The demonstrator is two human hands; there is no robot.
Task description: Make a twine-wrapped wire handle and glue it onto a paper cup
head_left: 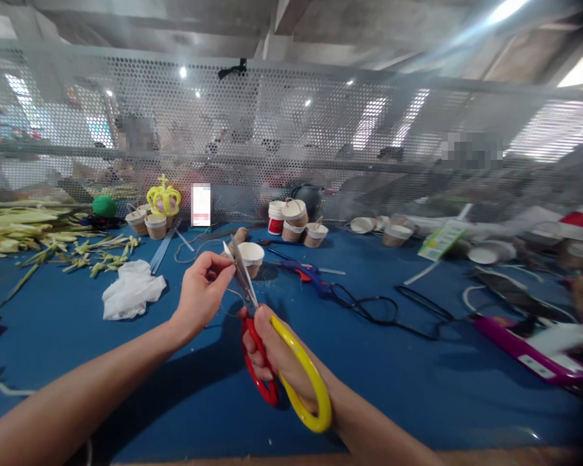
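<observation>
In the head view, my right hand (272, 353) is closed round the scissors (298, 378), which have one red and one yellow handle. Their blades point up and away, slightly parted. Beside the blade tips, my left hand (204, 288) pinches something too small to make out. A thin grey cord hangs in a loop below its fingers. Just behind the blades stands a small white-rimmed cup (251, 259), partly hidden by them.
Across the blue table (175, 388) lie a white cloth (132, 290), pale husks (24, 230), a blue glue gun (306, 275) with black cable, and a purple power strip (529, 349). Several small cups stand before a perforated metal screen (282, 116). A phone (201, 206) leans there.
</observation>
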